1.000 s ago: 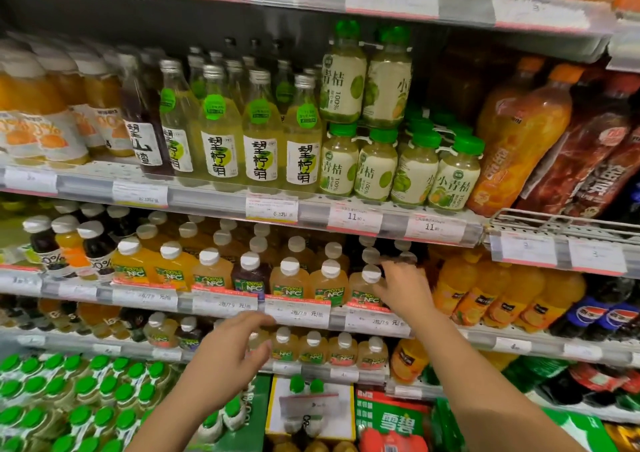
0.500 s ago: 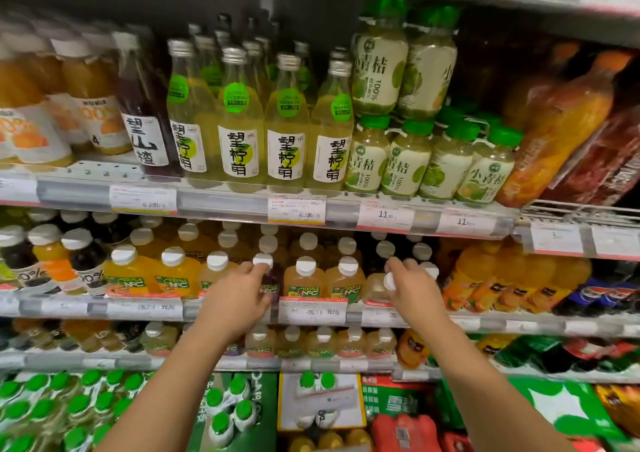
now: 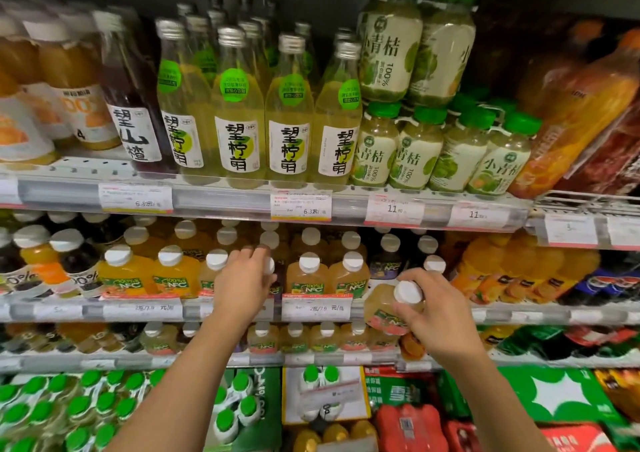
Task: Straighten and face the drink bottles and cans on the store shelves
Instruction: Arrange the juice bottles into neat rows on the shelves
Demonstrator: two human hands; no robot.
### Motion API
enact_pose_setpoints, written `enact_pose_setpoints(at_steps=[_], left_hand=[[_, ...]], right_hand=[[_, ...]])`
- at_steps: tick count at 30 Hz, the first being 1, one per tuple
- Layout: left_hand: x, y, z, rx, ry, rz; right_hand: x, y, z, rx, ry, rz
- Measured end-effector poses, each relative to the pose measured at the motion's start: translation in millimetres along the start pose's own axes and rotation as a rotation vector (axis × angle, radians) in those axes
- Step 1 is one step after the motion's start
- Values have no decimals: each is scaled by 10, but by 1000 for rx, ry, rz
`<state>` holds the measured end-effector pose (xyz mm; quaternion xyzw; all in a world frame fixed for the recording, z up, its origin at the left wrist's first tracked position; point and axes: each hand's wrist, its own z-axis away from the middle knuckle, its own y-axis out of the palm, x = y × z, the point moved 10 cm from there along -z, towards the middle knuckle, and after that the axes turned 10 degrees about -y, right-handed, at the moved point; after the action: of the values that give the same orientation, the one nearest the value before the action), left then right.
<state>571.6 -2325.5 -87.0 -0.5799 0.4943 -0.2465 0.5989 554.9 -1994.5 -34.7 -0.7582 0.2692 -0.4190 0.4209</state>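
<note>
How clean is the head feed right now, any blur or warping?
Head view: wide-angle bending bows the shelf rail and leans the edge bottles; far-left orange bottles are smeared; centre lemon bottle labels read sharp; both hands look fairly crisp.

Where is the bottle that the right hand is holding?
The pale juice bottle sits right of centre, tilted out over the middle shelf's price rail, in the right hand, beside upright orange juice bottles.

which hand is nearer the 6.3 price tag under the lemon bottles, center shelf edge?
Left. The left hand is just below the 6.3 price tag, slightly to its left; the right hand is lower and well off to its right.
</note>
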Motion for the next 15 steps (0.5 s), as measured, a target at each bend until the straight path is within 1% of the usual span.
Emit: enact_pose_setpoints(at_steps=[3,8,10,12,15], left_hand=[[9,-110,159,-47,48,47],[83,-455,504,-155,85,203],[192,-563,632,-146,47,301],[351,-605,748,-108,-27,377],[559,-655,908,-78,-96,365]], right_hand=[[68,73,-32,25,-14,-18],[341,195,-142,52,-106,-71],[501,247,-212,66,-143,-97],[681,319,-300,78,-178,-130],[970,456,-480,103,-203,-196]])
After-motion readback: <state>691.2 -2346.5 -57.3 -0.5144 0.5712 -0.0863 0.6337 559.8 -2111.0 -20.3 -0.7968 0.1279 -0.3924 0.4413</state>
